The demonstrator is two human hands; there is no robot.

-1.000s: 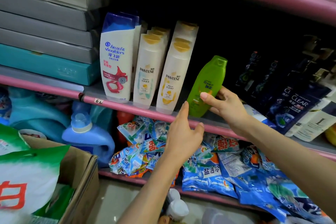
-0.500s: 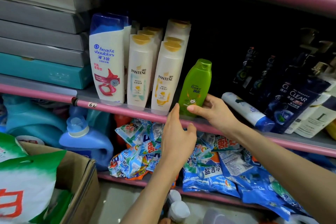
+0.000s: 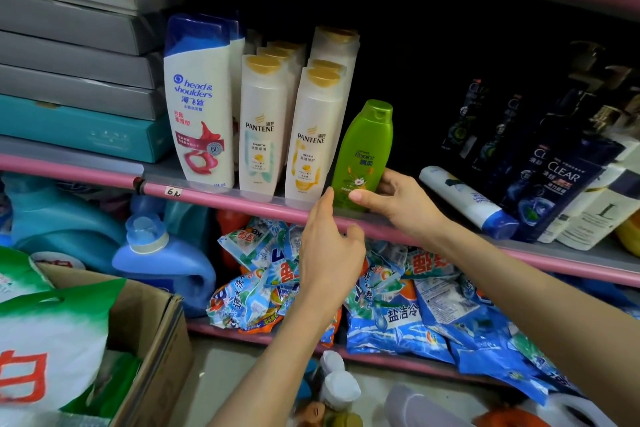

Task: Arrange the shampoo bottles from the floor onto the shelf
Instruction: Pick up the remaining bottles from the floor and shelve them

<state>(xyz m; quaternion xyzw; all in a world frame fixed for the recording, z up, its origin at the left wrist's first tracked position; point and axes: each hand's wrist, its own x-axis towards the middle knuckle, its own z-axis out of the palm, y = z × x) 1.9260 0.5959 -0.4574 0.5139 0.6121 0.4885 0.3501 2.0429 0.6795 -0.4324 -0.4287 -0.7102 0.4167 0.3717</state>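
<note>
Two pink-edged shelves (image 3: pixel 242 199) are carrying smooth plastic bottles above crinkled detergent bags (image 3: pixel 408 305). Right hand (image 3: pixel 398 199) is grasping the green bottle (image 3: pixel 365 149), which is standing on the shelf beside the Pantene bottles (image 3: pixel 311 135). Left hand (image 3: pixel 329 253) is hovering released, fingers straight, its fingertip at the green bottle's base.

Green bottle (image 3: pixel 365 152) right of (beside) Pantene bottles (image 3: pixel 311 135)

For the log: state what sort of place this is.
Probably a small shop's toiletries aisle: branded shampoo bottles faced in rows on a pink shelf, a handwritten price tag, and piled detergent packets below.
</note>
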